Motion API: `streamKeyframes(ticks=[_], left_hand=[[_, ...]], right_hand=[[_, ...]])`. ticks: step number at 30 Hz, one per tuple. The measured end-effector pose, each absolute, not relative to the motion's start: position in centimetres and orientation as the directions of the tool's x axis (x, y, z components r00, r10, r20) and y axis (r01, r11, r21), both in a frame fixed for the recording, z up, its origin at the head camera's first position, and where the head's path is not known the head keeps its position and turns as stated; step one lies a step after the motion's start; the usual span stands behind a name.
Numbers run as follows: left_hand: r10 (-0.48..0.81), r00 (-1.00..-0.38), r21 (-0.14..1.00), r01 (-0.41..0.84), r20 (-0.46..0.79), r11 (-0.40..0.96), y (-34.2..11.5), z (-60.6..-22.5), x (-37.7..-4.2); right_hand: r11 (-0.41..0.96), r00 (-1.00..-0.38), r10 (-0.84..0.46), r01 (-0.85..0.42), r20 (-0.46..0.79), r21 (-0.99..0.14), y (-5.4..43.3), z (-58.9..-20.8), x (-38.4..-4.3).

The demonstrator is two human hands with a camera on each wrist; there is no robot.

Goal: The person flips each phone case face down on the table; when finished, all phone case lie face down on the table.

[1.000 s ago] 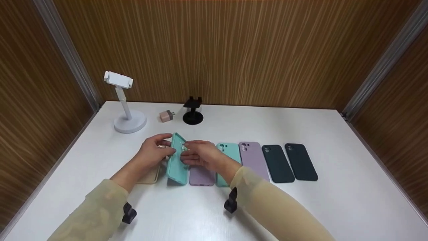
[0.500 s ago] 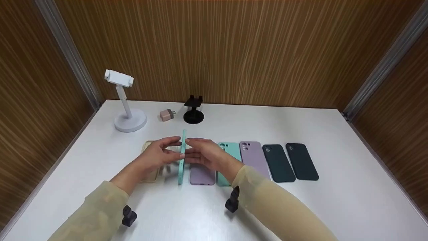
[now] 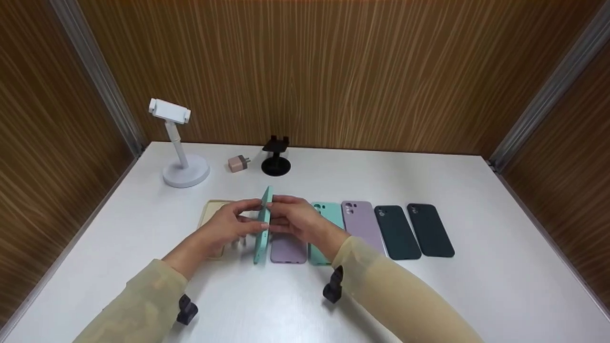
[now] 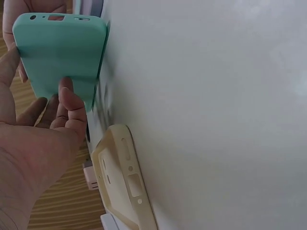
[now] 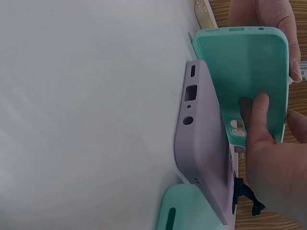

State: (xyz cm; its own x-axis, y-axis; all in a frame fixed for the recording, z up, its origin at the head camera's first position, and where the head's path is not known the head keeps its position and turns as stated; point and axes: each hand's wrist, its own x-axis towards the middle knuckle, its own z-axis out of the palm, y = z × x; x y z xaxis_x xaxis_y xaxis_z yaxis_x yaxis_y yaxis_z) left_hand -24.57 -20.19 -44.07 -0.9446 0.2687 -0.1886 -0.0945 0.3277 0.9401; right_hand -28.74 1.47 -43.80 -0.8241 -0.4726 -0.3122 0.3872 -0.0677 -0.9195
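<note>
A mint-green phone case [image 3: 263,233] stands on its long edge between my two hands, its back toward the left and its hollow inside toward the right. My left hand [image 3: 228,225] holds it by the upper edge, with fingers against the outer back [image 4: 62,57] in the left wrist view. From the other side my right hand [image 3: 298,216] pinches its edge, a finger lying on the inner face [image 5: 230,72] near the camera holes. Below my left hand lies a cream phone case [image 4: 127,177], hollow side up. A purple phone case [image 3: 289,250] lies under my right hand.
Rightward along the row lie another mint case [image 3: 329,209], a second purple case [image 3: 360,219] and two dark green cases [image 3: 396,233]. Behind stand a white phone stand [image 3: 186,171], a pink plug charger [image 3: 237,164] and a black stand [image 3: 276,164]. Wood-grain panels border the white table [image 3: 257,305].
The mint case has turned from showing its inside, through edge-on, to showing its back slightly. It and both hands have shifted a little right, uncovering more of the cream case.
</note>
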Motion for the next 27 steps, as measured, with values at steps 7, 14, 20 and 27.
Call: streamKeyframes(ticks=[7, 14, 20, 27], left_hand=[[0.252, -0.946, 0.934, -0.108, -0.202, 0.342, -20.09, -44.41, -24.50], [0.238, -0.950, 0.942, -0.123, -0.203, 0.313, -20.08, -44.72, -24.42], [0.195, -0.955, 0.943, -0.163, -0.225, 0.291, -20.20, -44.69, -24.53], [0.153, -0.957, 0.940, -0.197, -0.246, 0.278, -20.41, -44.31, -24.71]], right_hand=[[-0.016, -0.833, -0.429, 0.394, -0.350, -0.919, 1.60, -43.71, -28.91], [-0.012, -0.856, -0.391, 0.371, -0.337, -0.929, 1.66, -43.69, -28.86], [-0.019, -0.869, -0.372, 0.359, -0.327, -0.933, 1.78, -43.49, -28.84], [-0.074, -0.880, -0.368, 0.351, -0.301, -0.933, 1.79, -43.10, -28.89]])
